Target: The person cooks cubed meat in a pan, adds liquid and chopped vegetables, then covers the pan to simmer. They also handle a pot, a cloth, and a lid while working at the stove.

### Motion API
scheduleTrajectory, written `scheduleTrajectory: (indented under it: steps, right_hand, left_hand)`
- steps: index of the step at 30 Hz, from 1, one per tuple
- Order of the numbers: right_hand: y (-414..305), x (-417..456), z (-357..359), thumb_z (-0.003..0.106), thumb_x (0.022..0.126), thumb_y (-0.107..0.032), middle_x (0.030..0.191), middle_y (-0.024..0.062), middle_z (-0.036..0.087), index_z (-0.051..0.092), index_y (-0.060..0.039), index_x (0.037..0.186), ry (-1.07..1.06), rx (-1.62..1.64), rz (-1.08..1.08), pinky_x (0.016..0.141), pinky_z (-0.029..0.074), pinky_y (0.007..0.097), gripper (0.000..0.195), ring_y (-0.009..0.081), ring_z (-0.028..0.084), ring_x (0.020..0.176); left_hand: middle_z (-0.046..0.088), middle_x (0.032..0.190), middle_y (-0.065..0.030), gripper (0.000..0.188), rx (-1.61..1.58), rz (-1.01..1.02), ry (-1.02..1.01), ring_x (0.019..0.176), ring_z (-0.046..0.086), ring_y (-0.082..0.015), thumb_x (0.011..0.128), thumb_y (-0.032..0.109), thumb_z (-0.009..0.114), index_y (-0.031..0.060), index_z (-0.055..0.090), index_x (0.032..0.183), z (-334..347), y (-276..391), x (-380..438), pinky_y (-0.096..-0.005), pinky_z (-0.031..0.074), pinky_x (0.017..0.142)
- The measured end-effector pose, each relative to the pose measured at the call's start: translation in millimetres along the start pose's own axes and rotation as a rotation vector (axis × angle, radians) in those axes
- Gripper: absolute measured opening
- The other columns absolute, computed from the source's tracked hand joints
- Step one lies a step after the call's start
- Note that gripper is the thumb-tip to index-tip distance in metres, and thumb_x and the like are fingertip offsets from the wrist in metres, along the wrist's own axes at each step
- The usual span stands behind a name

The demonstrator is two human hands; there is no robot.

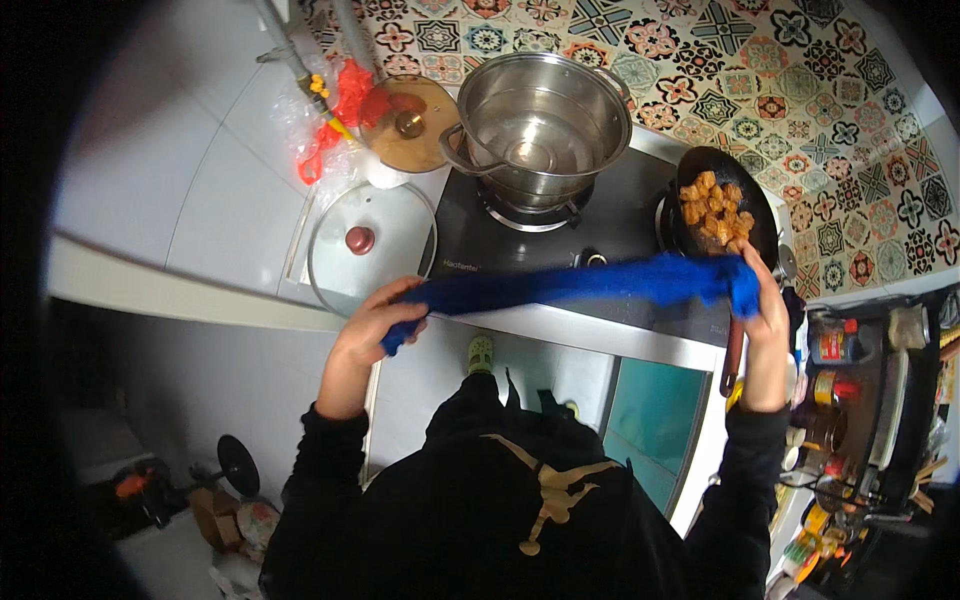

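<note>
A blue cloth (555, 286), blurred, is stretched between my two hands in front of the stove. My left hand (381, 322) grips its left end, near a glass lid (337, 225) with a dark red knob. My right hand (763, 292) has the other end, just in front of a black frying pan (766, 206) holding browned chunks of food (716, 206). Below that hand the pan's reddish-brown handle (733, 356) points towards me. A large stainless steel pot (517, 127) with side handles stands uncovered on the left burner.
The black gas hob (480, 232) has a control knob (595, 259) along its front. Behind the glass lid are an amber glass lid (412, 142) and red plastic bags (352, 90). Bottles (832, 341) and jars crowd a rack at right. Patterned tiles (712, 60) back the stove.
</note>
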State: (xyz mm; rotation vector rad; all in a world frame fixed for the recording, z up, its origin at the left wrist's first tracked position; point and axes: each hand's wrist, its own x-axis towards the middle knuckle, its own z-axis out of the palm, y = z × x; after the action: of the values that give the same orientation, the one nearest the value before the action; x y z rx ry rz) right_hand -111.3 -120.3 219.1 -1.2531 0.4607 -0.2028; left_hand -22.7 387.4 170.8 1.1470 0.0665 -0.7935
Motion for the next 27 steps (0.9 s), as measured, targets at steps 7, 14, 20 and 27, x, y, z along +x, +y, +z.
scheduleTrajectory:
  steps: [7, 14, 20, 27]
  right_hand:
    - [25, 146, 19, 0.064, 0.087, -0.025, 0.092, 0.0045, 0.066, 0.062, -0.0135, 0.096, 0.21, 0.418, 0.239, 0.075, 0.053, 0.0352, 0.015, 0.0186, 0.063, 0.082]
    - [-15, 263, 60, 0.065, 0.081, -0.007, 0.094, 0.006, 0.062, 0.063, -0.0034, 0.101, 0.162, 0.312, 0.09, 0.064, 0.053, 0.0296, 0.021, 0.0195, 0.059, 0.079]
    - [-18, 312, 132, 0.06, 0.084, 0.001, 0.109, 0.0057, 0.059, 0.059, -0.0031, 0.114, -0.216, -0.081, 0.064, 0.057, 0.049, 0.0192, 0.031, 0.0075, 0.055, 0.079]
    - [5, 336, 145, 0.059, 0.089, -0.017, 0.084, 0.0021, 0.066, 0.059, -0.0048, 0.106, -0.183, -1.035, -0.535, 0.065, 0.049, 0.0278, 0.02, 0.0135, 0.061, 0.073]
  left_hand:
    - [0.053, 0.082, -0.0098, 0.026, -0.501, -0.118, 0.016, 0.071, 0.056, -0.017, 0.084, 0.006, 0.062, 0.0028, 0.046, 0.105, 23, 3, 97, -0.0239, 0.046, 0.052]
    - [0.055, 0.085, -0.0136, 0.028, -0.529, -0.054, 0.071, 0.073, 0.056, -0.0184, 0.083, 0.003, 0.059, -0.0004, 0.046, 0.108, 48, 7, 120, -0.0257, 0.048, 0.056]
    - [0.056, 0.093, -0.0108, 0.03, -0.504, 0.103, 0.25, 0.079, 0.057, -0.0212, 0.081, 0.0, 0.057, -0.0004, 0.049, 0.11, 66, 19, 134, -0.0301, 0.051, 0.07]
    - [0.055, 0.096, -0.0111, 0.034, -0.53, 0.311, 0.407, 0.085, 0.057, -0.0213, 0.078, 0.003, 0.055, -0.0009, 0.048, 0.112, 74, 10, 138, -0.0308, 0.05, 0.074]
